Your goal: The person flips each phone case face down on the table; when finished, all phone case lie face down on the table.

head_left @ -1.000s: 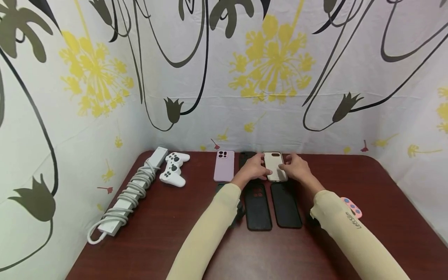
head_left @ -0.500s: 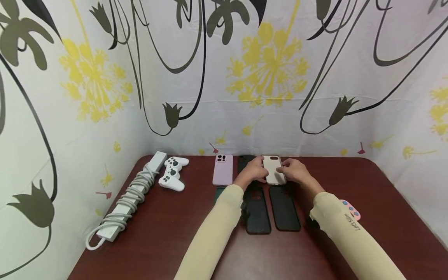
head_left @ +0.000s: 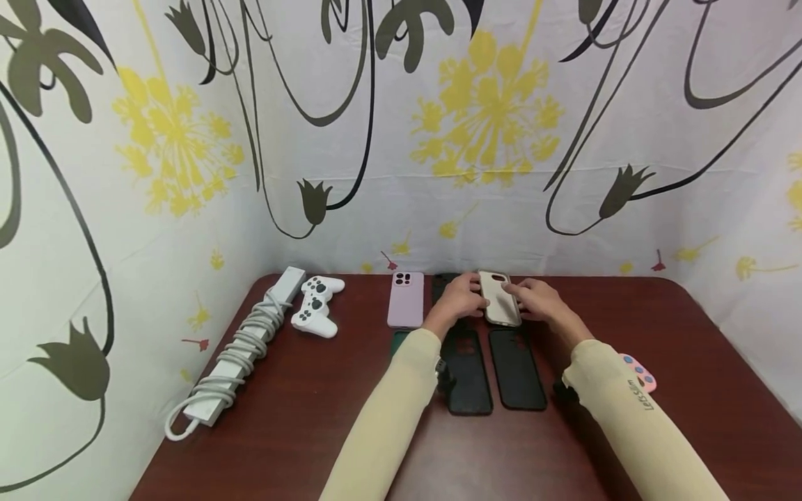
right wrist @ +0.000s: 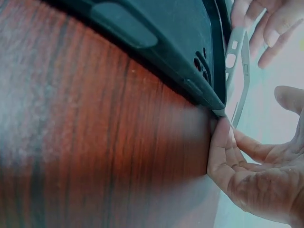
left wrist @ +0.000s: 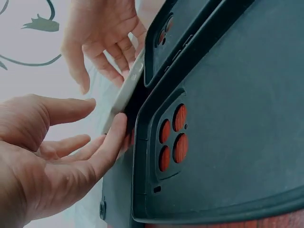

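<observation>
A cream phone case (head_left: 500, 303) lies between both hands at the back of the table, its camera cutout at the far end. My left hand (head_left: 462, 299) is at its left side; in the left wrist view a fingertip (left wrist: 119, 124) touches the case's edge, with the thumb held apart. My right hand (head_left: 540, 300) is at the other side, fingertips (right wrist: 222, 127) at the edge and thumb spread away in the right wrist view. Two dark phone cases, one (head_left: 470, 379) left and one (head_left: 516, 369) right, lie nearer. Another black case (head_left: 443, 281) is partly hidden behind my left hand.
A lilac phone case (head_left: 406, 300) lies left of the hands, with a green case (head_left: 399, 339) mostly under the left sleeve. Farther left are a white game controller (head_left: 316, 306) and a cord-wrapped power strip (head_left: 247, 341). A pink item with blue buttons (head_left: 640, 373) lies by the right sleeve.
The cream case has turned slightly, its far end now slanting left. My right thumb has moved toward its far end. The left hand stays beside it, and the view has shifted a little.
</observation>
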### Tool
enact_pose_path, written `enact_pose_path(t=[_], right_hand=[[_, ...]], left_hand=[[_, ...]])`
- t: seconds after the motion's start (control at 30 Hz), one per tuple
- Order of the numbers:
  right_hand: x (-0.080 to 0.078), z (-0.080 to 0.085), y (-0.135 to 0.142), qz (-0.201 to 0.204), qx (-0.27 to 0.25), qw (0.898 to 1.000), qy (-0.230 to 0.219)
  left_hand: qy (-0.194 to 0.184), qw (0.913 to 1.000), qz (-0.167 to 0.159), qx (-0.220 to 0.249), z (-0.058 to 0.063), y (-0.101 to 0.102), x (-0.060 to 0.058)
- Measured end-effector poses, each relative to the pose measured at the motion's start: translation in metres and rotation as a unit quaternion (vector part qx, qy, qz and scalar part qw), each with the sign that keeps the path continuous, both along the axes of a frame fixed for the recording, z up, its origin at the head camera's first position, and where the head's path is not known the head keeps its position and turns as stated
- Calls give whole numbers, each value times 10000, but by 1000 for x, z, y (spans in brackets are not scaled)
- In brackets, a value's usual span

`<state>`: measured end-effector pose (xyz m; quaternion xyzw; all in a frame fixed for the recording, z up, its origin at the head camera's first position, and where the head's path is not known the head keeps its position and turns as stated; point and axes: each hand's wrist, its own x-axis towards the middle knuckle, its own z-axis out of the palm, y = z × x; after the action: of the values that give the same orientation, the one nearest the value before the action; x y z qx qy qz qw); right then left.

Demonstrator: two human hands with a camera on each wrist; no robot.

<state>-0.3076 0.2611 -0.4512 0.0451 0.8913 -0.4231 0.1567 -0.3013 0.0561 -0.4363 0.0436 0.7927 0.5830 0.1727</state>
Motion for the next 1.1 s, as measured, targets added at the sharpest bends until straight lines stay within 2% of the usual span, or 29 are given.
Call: enact_pose_path(t=[0.13,0.27,0.5,0.73,0.9,1.1], right_hand=[[1,2,1,-25,-128,9999,-4],[4,3,-3,50,-157,9998,82],[6,3,-8,154,-24,9998,137],[4,9,-10,108,143,9998,43],[2,12,-12,206,249,9994,-134],[-3,14,-15,313,425,9984,-201]], left_hand=[[-267,9965,100,785,-1,-2,-2],[-316,9925,257,1153,-4,-5,-4],[-162,9903,361,1334,-10,-7,-3],[-282,9859,367,1608,-13,-6,-2],[-313,9849,424,1651,-16,-4,-1],[-249,9849,325,1684,-19,-2,-1]])
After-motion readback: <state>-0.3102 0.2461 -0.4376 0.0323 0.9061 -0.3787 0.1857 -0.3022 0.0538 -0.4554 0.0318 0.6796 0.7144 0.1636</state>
